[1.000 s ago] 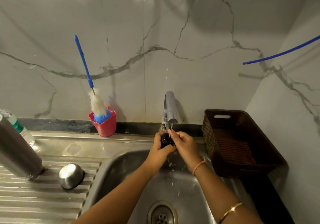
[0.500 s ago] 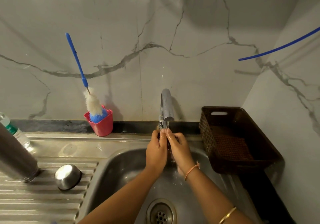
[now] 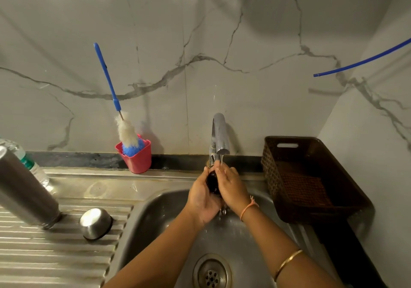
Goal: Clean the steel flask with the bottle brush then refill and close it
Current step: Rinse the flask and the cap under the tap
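Left hand [image 3: 201, 195] cups black stopper [image 3: 212, 182], right hand [image 3: 232, 187] flat on it under tap [image 3: 220, 136] mid-frame; wet grip, may slip into sink [image 3: 155, 216].

Wall [image 3: 244, 31]: pale grey-white marble w/ dark grey veins. Bottle brush [image 3: 106, 74]: blue handle, white + blue bristles; cup [image 3: 140, 161]: pink-red. Flask [image 3: 24, 194]: dull brushed steel; cap [image 3: 95, 222]: shiny silver. Stopper [image 3: 212, 182]: black. Drainboard [image 3: 44, 254]: grey steel, ribbed stripes. Tap [image 3: 220, 132]: chrome. Basket [image 3: 270, 172]: dk brown, fine lattice of holes. Tube [image 3: 364, 60]: bright blue. Plastic bottle [image 3: 24, 158]: clear, green label. Rt wrist thread [image 3: 248, 207]: orange; bangle [image 3: 287, 263]: gold.
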The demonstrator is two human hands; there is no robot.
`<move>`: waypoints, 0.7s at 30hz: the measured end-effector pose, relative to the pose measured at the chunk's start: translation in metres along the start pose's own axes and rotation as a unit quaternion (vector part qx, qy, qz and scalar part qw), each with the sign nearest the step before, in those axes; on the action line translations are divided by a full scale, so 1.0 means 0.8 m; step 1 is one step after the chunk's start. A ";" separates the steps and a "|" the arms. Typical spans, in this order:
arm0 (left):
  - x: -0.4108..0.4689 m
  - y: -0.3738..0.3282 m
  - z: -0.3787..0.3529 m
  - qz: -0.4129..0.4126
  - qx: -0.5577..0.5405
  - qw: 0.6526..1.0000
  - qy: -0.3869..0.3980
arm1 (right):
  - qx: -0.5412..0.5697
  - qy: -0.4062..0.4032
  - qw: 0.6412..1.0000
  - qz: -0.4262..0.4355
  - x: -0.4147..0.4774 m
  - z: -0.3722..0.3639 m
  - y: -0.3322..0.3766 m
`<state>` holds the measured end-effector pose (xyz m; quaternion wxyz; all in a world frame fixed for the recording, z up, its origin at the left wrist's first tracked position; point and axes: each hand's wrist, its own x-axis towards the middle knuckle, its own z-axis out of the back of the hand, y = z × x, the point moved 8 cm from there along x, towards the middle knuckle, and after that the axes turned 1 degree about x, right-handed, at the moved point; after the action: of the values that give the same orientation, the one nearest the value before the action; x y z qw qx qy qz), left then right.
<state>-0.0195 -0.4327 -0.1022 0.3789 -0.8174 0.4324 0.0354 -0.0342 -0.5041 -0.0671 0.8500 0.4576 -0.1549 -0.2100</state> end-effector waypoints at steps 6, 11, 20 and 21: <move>-0.005 0.001 0.008 -0.002 0.022 1.000 0.009 | -0.035 0.041 0.997 0.062 0.000 0.002 0.018; -0.007 0.007 0.016 0.045 0.002 0.999 0.020 | 0.078 0.150 0.985 0.014 -0.003 -0.012 0.000; -0.013 0.020 0.024 0.073 -0.045 0.996 -0.005 | 0.058 0.055 0.997 0.010 -0.019 -0.026 -0.018; -0.013 0.020 0.023 0.077 -0.039 0.996 -0.004 | 0.080 0.047 0.996 -0.002 -0.020 -0.025 -0.018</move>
<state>-0.0323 -0.4192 -0.1205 0.3445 -0.7957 0.4909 0.0849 -0.0422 -0.4889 -0.0913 0.8168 0.5334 -0.1305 -0.1770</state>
